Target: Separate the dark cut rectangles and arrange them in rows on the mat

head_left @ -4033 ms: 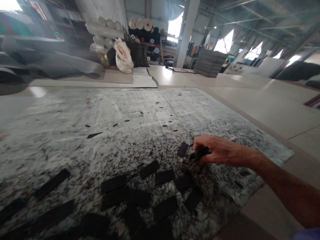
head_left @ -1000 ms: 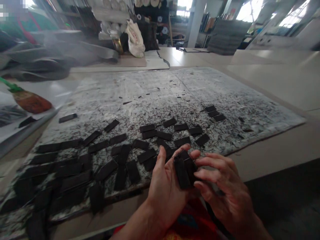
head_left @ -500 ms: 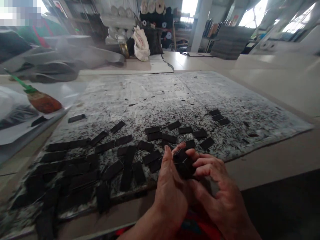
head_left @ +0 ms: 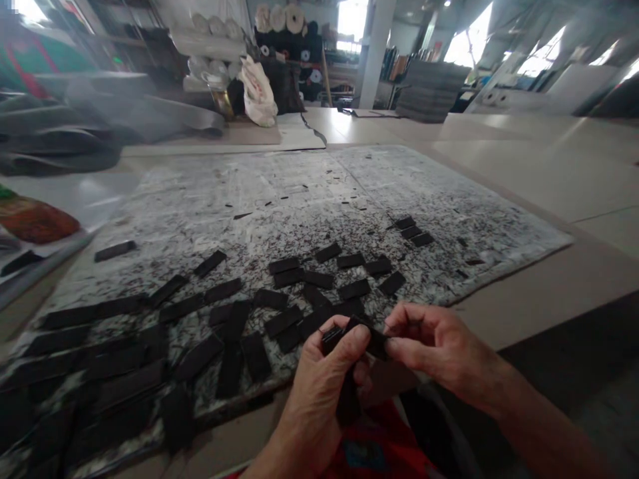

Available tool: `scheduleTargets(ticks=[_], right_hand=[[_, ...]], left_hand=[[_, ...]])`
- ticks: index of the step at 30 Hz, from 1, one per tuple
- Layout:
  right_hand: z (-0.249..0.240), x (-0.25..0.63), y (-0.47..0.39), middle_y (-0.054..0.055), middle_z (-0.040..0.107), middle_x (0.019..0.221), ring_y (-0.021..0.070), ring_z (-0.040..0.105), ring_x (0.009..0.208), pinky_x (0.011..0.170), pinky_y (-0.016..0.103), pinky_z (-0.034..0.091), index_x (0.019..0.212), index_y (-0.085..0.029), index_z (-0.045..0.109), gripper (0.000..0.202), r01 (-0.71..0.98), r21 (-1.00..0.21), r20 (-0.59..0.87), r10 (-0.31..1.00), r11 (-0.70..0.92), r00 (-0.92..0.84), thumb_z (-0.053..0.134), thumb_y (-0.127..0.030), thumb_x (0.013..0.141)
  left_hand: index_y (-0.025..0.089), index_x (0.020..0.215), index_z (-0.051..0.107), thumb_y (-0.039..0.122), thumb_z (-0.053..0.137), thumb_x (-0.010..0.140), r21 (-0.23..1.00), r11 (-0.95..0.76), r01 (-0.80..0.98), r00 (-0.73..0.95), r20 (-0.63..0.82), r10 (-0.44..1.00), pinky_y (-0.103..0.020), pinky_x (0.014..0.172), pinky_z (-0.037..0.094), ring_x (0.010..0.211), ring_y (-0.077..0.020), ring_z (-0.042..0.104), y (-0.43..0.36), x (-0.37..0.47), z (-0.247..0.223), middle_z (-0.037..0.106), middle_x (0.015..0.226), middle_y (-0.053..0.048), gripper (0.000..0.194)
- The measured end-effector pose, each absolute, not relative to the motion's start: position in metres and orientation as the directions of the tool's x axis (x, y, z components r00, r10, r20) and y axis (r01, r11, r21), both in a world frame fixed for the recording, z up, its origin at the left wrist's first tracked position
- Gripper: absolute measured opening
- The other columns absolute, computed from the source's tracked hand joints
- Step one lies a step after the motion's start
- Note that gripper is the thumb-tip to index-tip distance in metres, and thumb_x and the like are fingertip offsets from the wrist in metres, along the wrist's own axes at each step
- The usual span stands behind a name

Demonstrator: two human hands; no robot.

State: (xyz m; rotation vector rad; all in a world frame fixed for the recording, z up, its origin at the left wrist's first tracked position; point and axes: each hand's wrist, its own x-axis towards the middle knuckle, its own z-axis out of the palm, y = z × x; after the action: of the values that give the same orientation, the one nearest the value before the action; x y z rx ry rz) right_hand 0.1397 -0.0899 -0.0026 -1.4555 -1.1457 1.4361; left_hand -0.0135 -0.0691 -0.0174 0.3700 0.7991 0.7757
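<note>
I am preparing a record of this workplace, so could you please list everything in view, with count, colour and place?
Held pieces: several, black, between the hands; exact count hidden
Loose pieces: many, black, on the mat, some overlapping
Mat: one, whitish with dark scraps, on the table
Table: one, beige, under the mat
Orange-brown item: one, green top, left edge, cut off
Sheets: several, grey, back left
Bag: one, whitish, behind the mat
Rolls: many, white and dark, rear
Stack: one, grey, back right
Pillar: one, whitish, rear
Garment: one, red, bottom edge
Left hand: one, bare, centre
Right hand: one, bare, right of centre
</note>
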Motion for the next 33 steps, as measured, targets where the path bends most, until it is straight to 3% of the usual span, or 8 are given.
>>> scheduleTargets(ticks=[6, 16, 21, 24, 28, 31, 32, 33], right_hand=[[-0.013, 0.139, -0.095, -0.002, 0.053, 0.060, 0.0109, 0.049, 0.055, 0.051, 0.021, 0.039, 0.072, -0.017, 0.051, 0.041, 0.133, -0.961, -0.256, 0.964, -0.244, -0.079, 0.052, -0.057, 0.083], [-0.017, 0.125, -0.094, -0.003, 0.045, 0.057, 0.0092, 0.043, 0.052, 0.045, 0.018, 0.032, 0.063, -0.018, 0.042, 0.046, 0.304, -0.929, -0.240, 0.969, -0.211, -0.063, 0.041, -0.056, 0.089], [-0.004, 0.123, -0.094, -0.002, 0.048, 0.057, 0.0098, 0.045, 0.050, 0.045, 0.019, 0.033, 0.068, -0.018, 0.046, 0.044, 0.162, -0.966, -0.202, 0.979, -0.199, -0.003, 0.040, -0.056, 0.089], [0.001, 0.117, -0.092, -0.001, 0.047, 0.059, 0.0098, 0.043, 0.052, 0.047, 0.019, 0.032, 0.065, -0.018, 0.044, 0.044, 0.317, -0.947, -0.051, 0.998, -0.042, -0.020, 0.038, -0.054, 0.090], [0.009, 0.125, -0.084, 0.000, 0.053, 0.061, 0.0119, 0.050, 0.056, 0.049, 0.020, 0.033, 0.064, -0.019, 0.047, 0.043, 0.598, -0.793, 0.089, 0.993, 0.114, -0.071, 0.039, -0.053, 0.089], [0.012, 0.164, -0.063, -0.002, 0.053, 0.056, 0.0114, 0.049, 0.052, 0.048, 0.021, 0.033, 0.061, -0.020, 0.047, 0.045, 0.820, -0.572, 0.161, 0.984, 0.031, 0.075, 0.034, -0.049, 0.093], [0.011, 0.183, -0.052, -0.001, 0.056, 0.060, 0.0124, 0.051, 0.056, 0.052, 0.022, 0.036, 0.064, -0.020, 0.050, 0.043, 0.897, -0.442, 0.225, 0.965, -0.022, 0.135, 0.032, -0.045, 0.095], [0.010, 0.203, -0.039, 0.001, 0.059, 0.067, 0.0138, 0.054, 0.062, 0.057, 0.024, 0.038, 0.070, -0.020, 0.053, 0.038, 0.915, -0.399, 0.254, 0.953, -0.053, 0.166, 0.034, -0.041, 0.095]], left_hand=[[0.022, 0.071, 0.045, 0.032, 0.066, 0.076, 0.569, 0.673, -0.473, 0.407, -0.537, 0.739, -0.014, 0.037, 0.025, 0.036, -0.0048, 0.032, -0.071, -0.008, -0.018, 0.042, 0.042, 0.008, 0.023], [0.020, 0.068, 0.048, 0.029, 0.072, 0.071, 0.509, 0.684, -0.522, 0.407, -0.556, 0.725, -0.013, 0.040, 0.027, 0.038, -0.0034, 0.033, -0.070, -0.006, -0.021, 0.041, 0.043, 0.009, 0.025], [0.019, 0.078, 0.060, 0.038, 0.064, 0.077, 0.231, 0.780, -0.582, 0.596, -0.532, 0.602, -0.019, 0.046, 0.043, 0.043, -0.0094, 0.049, -0.055, -0.011, -0.017, 0.055, 0.051, 0.002, 0.020], [0.017, 0.095, 0.062, 0.033, 0.059, 0.081, 0.190, 0.765, -0.615, 0.533, -0.615, 0.581, -0.027, 0.055, 0.051, 0.058, -0.0158, 0.062, -0.045, -0.009, -0.017, 0.068, 0.075, -0.006, 0.022], [0.013, 0.093, 0.061, 0.027, 0.053, 0.085, 0.133, 0.756, -0.641, 0.508, -0.666, 0.547, -0.034, 0.059, 0.054, 0.072, -0.0224, 0.067, -0.039, -0.001, -0.019, 0.069, 0.086, -0.010, 0.018], [0.016, 0.085, 0.061, 0.019, 0.053, 0.084, 0.052, 0.759, -0.649, 0.534, -0.680, 0.502, -0.032, 0.062, 0.054, 0.069, -0.0188, 0.066, -0.037, 0.004, -0.015, 0.069, 0.076, -0.006, 0.010], [0.016, 0.082, 0.061, 0.018, 0.053, 0.083, 0.030, 0.759, -0.650, 0.547, -0.676, 0.494, -0.031, 0.061, 0.054, 0.064, -0.0168, 0.065, -0.037, 0.004, -0.012, 0.067, 0.072, -0.004, 0.008], [0.016, 0.078, 0.060, 0.017, 0.053, 0.083, 0.012, 0.764, -0.645, 0.567, -0.662, 0.490, -0.030, 0.060, 0.053, 0.060, -0.0151, 0.064, -0.037, 0.005, -0.010, 0.065, 0.067, -0.003, 0.008]])
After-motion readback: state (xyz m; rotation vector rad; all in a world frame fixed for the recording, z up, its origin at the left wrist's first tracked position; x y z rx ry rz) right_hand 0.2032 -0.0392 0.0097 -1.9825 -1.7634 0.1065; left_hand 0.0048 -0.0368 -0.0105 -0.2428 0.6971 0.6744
